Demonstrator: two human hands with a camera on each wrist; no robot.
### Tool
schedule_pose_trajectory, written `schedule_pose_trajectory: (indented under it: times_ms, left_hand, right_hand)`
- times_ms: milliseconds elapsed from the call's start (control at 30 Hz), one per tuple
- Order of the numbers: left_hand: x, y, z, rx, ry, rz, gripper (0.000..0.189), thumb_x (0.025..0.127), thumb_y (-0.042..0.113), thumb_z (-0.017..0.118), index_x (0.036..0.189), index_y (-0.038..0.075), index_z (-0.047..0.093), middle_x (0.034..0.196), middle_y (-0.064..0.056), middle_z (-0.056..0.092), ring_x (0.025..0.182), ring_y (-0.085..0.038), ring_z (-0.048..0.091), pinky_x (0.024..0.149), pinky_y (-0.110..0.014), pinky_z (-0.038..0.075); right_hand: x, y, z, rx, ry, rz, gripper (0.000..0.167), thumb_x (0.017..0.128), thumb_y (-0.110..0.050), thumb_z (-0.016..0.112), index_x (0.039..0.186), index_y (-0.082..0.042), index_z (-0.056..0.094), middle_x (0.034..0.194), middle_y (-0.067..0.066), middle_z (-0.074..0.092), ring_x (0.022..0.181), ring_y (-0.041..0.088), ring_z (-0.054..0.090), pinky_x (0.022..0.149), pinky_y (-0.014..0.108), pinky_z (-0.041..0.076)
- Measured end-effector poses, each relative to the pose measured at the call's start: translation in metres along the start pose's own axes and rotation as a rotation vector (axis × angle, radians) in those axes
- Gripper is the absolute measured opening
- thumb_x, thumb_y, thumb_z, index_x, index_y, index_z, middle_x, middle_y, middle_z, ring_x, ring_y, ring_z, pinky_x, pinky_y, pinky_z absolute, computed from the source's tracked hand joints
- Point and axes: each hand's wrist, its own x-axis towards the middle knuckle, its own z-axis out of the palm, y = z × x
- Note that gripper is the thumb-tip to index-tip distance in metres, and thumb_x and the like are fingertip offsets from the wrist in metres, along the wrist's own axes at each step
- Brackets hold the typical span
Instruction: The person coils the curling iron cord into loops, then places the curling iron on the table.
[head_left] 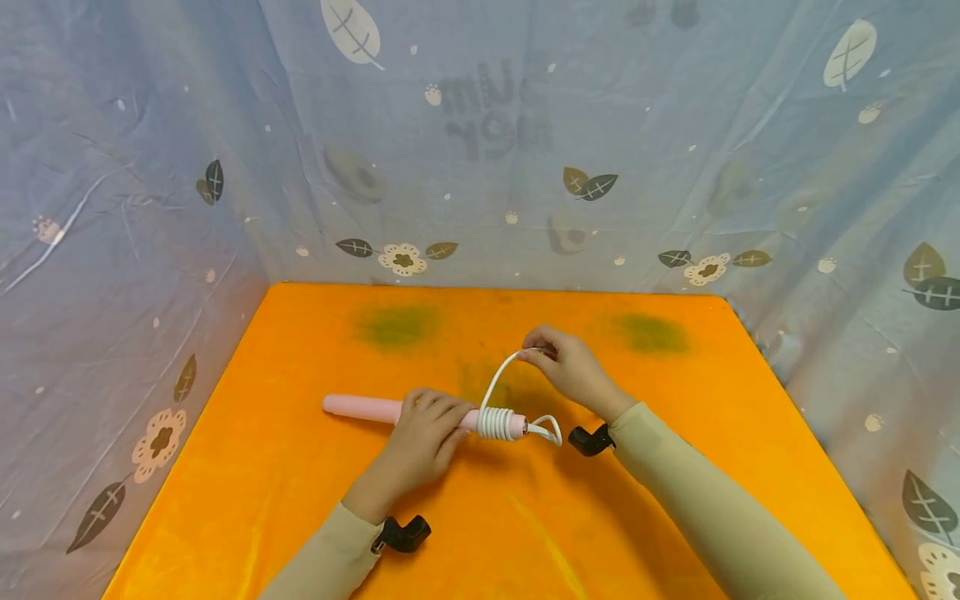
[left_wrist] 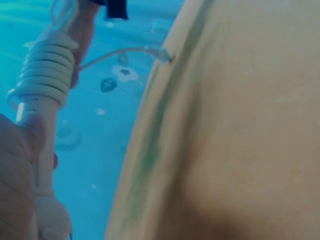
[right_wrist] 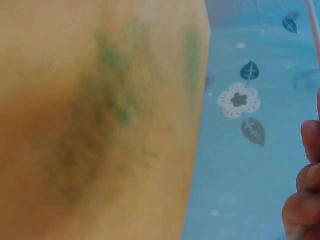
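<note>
A pink wand-shaped curling iron point(head_left: 363, 407) lies crosswise over the orange table, its long barrel toward the left. My left hand point(head_left: 423, 437) grips it around the middle. Several turns of white cord point(head_left: 495, 423) wrap the handle near its right end, and a small cord loop point(head_left: 555, 429) sticks out past that end. Up and to the right, my right hand point(head_left: 573, 371) pinches a free stretch of the cord, which arcs up from the coil. In the left wrist view the coiled cord point(left_wrist: 47, 67) sits just beyond the left thumb. Curled right fingers point(right_wrist: 305, 200) show at the right wrist view's edge.
The orange cloth-covered table point(head_left: 300, 517) has dark green smudges near its far side. A patterned blue-grey curtain point(head_left: 480, 167) hangs behind it and along both sides. Black wrist mounts point(head_left: 405, 533) protrude from the sleeves.
</note>
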Motion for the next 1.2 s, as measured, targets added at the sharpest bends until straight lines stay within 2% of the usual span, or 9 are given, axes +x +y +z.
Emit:
schedule_pose_trajectory:
  times_ms: [100,267,433,567,667,800,900,1033,1200]
  left_hand:
    - [0.003,0.001,-0.003,-0.030,0.062,0.007,0.034,0.101,0.033,0.050,0.121,0.010,0.065,0.114,-0.003,0.064,0.104,-0.024,0.053,0.096,-0.049,0.032]
    - [0.008,0.002,-0.008,-0.069,0.136,-0.012,0.034,0.100,0.032,0.052,0.123,0.010,0.064,0.115,-0.003,0.064,0.104,-0.025,0.053,0.093,-0.048,0.031]
    - [0.011,0.001,-0.010,-0.072,0.187,-0.037,0.033,0.096,0.027,0.060,0.124,0.009,0.064,0.115,-0.004,0.065,0.103,-0.027,0.053,0.092,-0.049,0.031]
    - [0.012,0.003,-0.012,-0.072,0.214,-0.056,0.034,0.091,0.020,0.066,0.123,0.008,0.064,0.114,-0.006,0.065,0.102,-0.028,0.052,0.091,-0.050,0.030]
    - [0.014,0.003,-0.012,-0.074,0.229,-0.082,0.035,0.089,0.017,0.068,0.123,0.007,0.064,0.113,-0.007,0.065,0.102,-0.029,0.052,0.091,-0.052,0.029]
    - [0.015,0.002,-0.012,-0.084,0.250,-0.140,0.034,0.090,0.017,0.069,0.122,0.007,0.064,0.114,-0.008,0.064,0.104,-0.029,0.052,0.093,-0.053,0.027]
    - [0.015,0.000,-0.012,-0.094,0.273,-0.172,0.035,0.088,0.016,0.071,0.122,0.008,0.065,0.114,-0.007,0.065,0.105,-0.029,0.052,0.094,-0.052,0.027]
    - [0.016,-0.002,-0.012,-0.097,0.304,-0.189,0.039,0.084,0.011,0.075,0.122,0.008,0.065,0.113,-0.006,0.066,0.104,-0.029,0.052,0.092,-0.051,0.026]
    - [0.016,-0.003,-0.011,-0.090,0.315,-0.202,0.042,0.082,0.011,0.077,0.122,0.009,0.066,0.114,-0.005,0.066,0.104,-0.029,0.052,0.091,-0.051,0.026]
  right_hand:
    - [-0.001,0.006,0.006,-0.001,-0.014,0.048,0.012,0.093,-0.033,0.064,0.095,-0.021,0.065,0.084,-0.007,0.065,0.067,0.018,0.057,0.060,0.031,0.048]
    - [-0.007,0.007,0.021,-0.155,-0.099,0.051,0.014,0.094,-0.034,0.063,0.092,-0.021,0.067,0.082,-0.006,0.067,0.067,0.011,0.058,0.060,0.028,0.047]
    - [-0.014,0.004,0.032,-0.275,-0.123,-0.056,0.003,0.091,-0.020,0.068,0.089,-0.020,0.066,0.076,-0.010,0.063,0.065,0.007,0.055,0.061,0.028,0.047]
    - [-0.020,0.005,0.039,-0.388,-0.120,-0.181,0.009,0.086,-0.007,0.068,0.082,-0.012,0.061,0.070,-0.002,0.057,0.058,0.012,0.049,0.055,0.027,0.042]
    - [-0.028,0.004,0.044,-0.433,-0.102,-0.227,0.012,0.092,-0.012,0.066,0.081,-0.011,0.060,0.072,-0.002,0.055,0.059,0.013,0.050,0.055,0.025,0.043]
    - [-0.034,-0.001,0.050,-0.440,-0.088,-0.290,0.009,0.091,-0.021,0.069,0.087,-0.016,0.064,0.079,-0.008,0.059,0.067,0.009,0.055,0.061,0.025,0.048]
    - [-0.036,-0.006,0.054,-0.494,-0.085,-0.393,0.007,0.091,-0.022,0.069,0.089,-0.016,0.065,0.081,-0.010,0.061,0.067,0.005,0.054,0.061,0.023,0.048]
    - [-0.043,-0.016,0.054,-0.525,-0.072,-0.473,0.010,0.091,-0.018,0.069,0.089,-0.014,0.061,0.073,-0.009,0.053,0.060,0.005,0.044,0.055,0.020,0.042]
    - [-0.048,-0.029,0.054,-0.563,-0.087,-0.501,0.020,0.090,-0.017,0.070,0.084,-0.014,0.051,0.068,-0.009,0.042,0.058,0.005,0.036,0.052,0.019,0.034]
